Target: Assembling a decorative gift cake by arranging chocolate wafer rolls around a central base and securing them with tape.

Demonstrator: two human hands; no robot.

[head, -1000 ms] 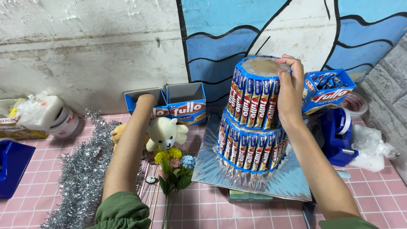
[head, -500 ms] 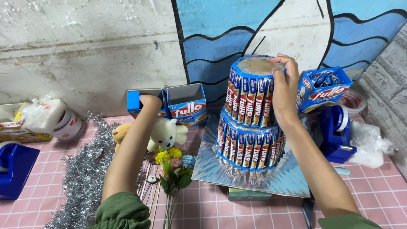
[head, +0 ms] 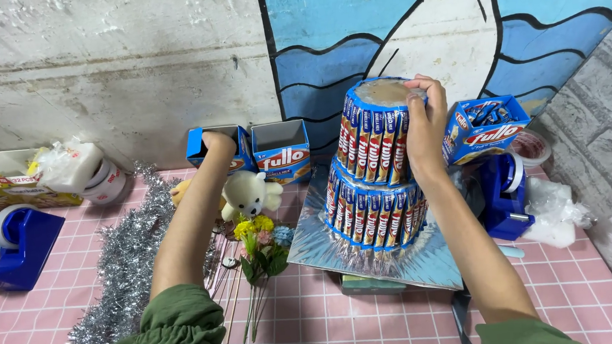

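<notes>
A two-tier tower of blue snack sticks [head: 373, 181] stands on a silver foil board [head: 312, 241]. My right hand [head: 427, 121] presses against the right side of the upper tier, fingers curled over its rim. My left hand [head: 216, 141] reaches into a blue open box [head: 198, 148] at the back by the wall; its fingers are hidden inside. A second open blue box [head: 282, 152] stands beside it.
A white teddy bear [head: 247, 193], small artificial flowers [head: 259, 241] and silver tinsel [head: 126, 265] lie on the pink tiled table. Blue tape dispensers stand at left [head: 21, 245] and right [head: 503, 191]. A third blue box [head: 483, 128] holds sticks at the right.
My left hand has gone slightly deeper into the back box. My right hand stays on the upper tier.
</notes>
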